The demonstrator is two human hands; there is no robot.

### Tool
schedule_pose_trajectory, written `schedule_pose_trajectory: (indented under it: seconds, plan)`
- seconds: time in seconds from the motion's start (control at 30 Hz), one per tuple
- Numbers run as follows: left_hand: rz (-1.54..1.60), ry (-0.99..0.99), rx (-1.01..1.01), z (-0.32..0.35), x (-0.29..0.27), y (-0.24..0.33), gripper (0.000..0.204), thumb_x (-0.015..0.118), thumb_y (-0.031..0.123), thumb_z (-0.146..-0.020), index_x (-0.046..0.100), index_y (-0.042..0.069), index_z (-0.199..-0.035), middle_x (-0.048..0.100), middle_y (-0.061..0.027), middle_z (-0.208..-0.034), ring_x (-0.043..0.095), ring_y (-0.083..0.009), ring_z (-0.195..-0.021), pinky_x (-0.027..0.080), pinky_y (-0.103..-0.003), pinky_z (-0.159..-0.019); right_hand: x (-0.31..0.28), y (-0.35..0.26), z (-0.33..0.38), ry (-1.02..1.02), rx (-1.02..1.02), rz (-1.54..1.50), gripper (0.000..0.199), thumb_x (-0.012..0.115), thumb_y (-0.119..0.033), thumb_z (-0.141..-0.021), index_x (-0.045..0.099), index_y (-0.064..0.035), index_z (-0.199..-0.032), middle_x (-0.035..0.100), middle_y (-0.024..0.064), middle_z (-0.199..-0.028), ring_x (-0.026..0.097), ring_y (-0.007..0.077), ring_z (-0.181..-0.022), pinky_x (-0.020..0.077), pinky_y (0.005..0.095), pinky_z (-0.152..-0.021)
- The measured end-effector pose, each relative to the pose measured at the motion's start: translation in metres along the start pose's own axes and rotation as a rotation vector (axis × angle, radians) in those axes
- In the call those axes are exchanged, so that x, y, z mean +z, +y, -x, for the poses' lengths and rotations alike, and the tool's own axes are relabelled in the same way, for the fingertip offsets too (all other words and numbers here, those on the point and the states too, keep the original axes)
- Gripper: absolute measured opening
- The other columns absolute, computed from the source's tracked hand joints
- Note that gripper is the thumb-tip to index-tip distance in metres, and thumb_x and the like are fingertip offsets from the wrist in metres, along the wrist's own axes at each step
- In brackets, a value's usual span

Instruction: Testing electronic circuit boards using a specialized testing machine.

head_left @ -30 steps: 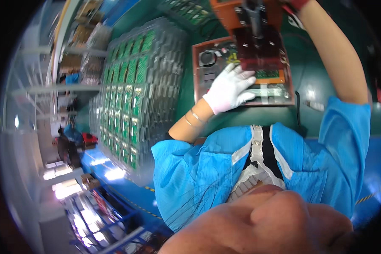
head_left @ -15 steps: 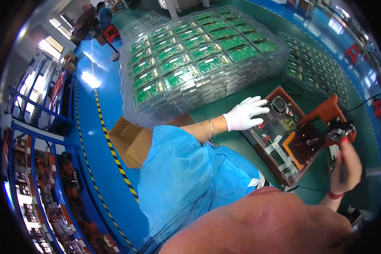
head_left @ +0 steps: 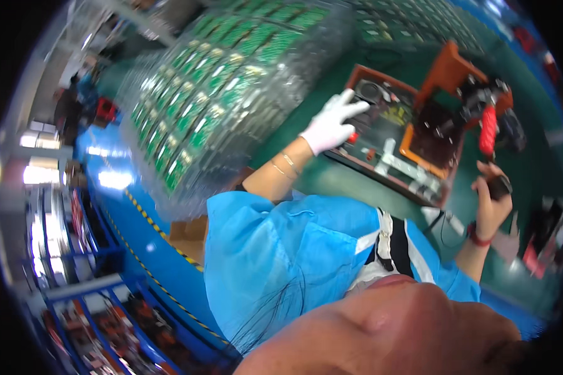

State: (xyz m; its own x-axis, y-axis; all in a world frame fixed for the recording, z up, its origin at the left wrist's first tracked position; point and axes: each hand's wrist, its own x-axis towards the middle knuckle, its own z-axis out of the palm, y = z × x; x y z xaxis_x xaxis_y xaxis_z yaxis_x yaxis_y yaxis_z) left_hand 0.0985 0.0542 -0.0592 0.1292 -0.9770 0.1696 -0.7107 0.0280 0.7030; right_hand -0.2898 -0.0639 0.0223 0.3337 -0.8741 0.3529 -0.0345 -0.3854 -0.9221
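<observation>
Green tabletop (head_left: 356,178), pale with glare along the near edge. Blue floor (head_left: 150,240) beyond to the left, marked with yellow-and-black tape (head_left: 137,207); blue racks (head_left: 84,287) at lower left, loaded, contents blurred. Red stool (head_left: 106,111) at far left, beside dim figures. Clear plastic trays (head_left: 256,122), one tall stack left of the work, filled with rows of green circuit boards (head_left: 197,134); further trays (head_left: 419,25) toward the far edge. Cardboard box (head_left: 187,231) below the stack, partly hidden by a blue sleeve (head_left: 238,228). White connector (head_left: 441,219) near the fixture's near corner. Reddish-brown test fixture (head_left: 391,187) on the tabletop, right of the stack: orange upright (head_left: 450,69), dark hinged plate (head_left: 435,131), orange frame (head_left: 425,161), white tape strips (head_left: 394,162), round dark part (head_left: 369,92) at the far end. Left hand (head_left: 334,122), white-gloved, over the fixture's left edge and masking part of it; fingers spread wide, just beside a red button (head_left: 353,137); cannot tell whether pressing. Right hand (head_left: 493,203), bare, with red wristband (head_left: 480,237), right of the fixture; fingers half curled, dark object (head_left: 499,186) against them, kind and hold impossible to tell. Red clamp handle (head_left: 488,131) just beyond the right fingertips, apparently apart.
</observation>
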Motion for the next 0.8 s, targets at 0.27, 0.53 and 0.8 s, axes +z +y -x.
schedule_pose_trajectory:
  seconds: [0.27, 0.53, 0.8]
  plan:
    - [-0.148, 0.126, 0.116, -0.002, 0.01, 0.044, 0.054, 0.059, 0.006, -0.076, 0.064, 0.011, -0.129, 0.043, -0.0181, -0.153, 0.037, -0.0392, -0.142, 0.034, -0.044, -0.116, 0.004, 0.018, 0.039, 0.021, 0.184, 0.118, 0.041, 0.072, 0.003, -0.078, 0.066, 0.0004, -0.118, 0.074, 0.0077, -0.101, 0.056, 0.0091, -0.071, 0.0441, 0.0202, -0.064]
    - [0.004, 0.207, 0.079, 0.003, 0.01, 0.044, 0.038, 0.066, 0.008, -0.08, 0.068, 0.007, -0.118, 0.056, -0.0142, -0.141, 0.047, -0.0345, -0.135, 0.039, -0.043, -0.111, 0.014, 0.032, 0.049, -0.153, 0.172, 0.298, 0.046, 0.082, -0.004, -0.073, 0.069, -0.0024, -0.117, 0.068, 0.0031, -0.077, 0.051, 0.0099, -0.06, 0.0424, 0.0223, -0.057]
    - [0.018, 0.222, 0.113, 0.001, 0.008, 0.048, 0.036, 0.066, 0.005, -0.08, 0.069, 0.006, -0.115, 0.062, -0.0125, -0.133, 0.055, -0.0302, -0.125, 0.038, -0.041, -0.111, 0.015, 0.037, 0.049, -0.138, 0.251, 0.284, 0.048, 0.082, -0.003, -0.07, 0.069, -0.0013, -0.116, 0.07, 0.0053, -0.084, 0.049, 0.0095, -0.061, 0.0422, 0.0223, -0.058]
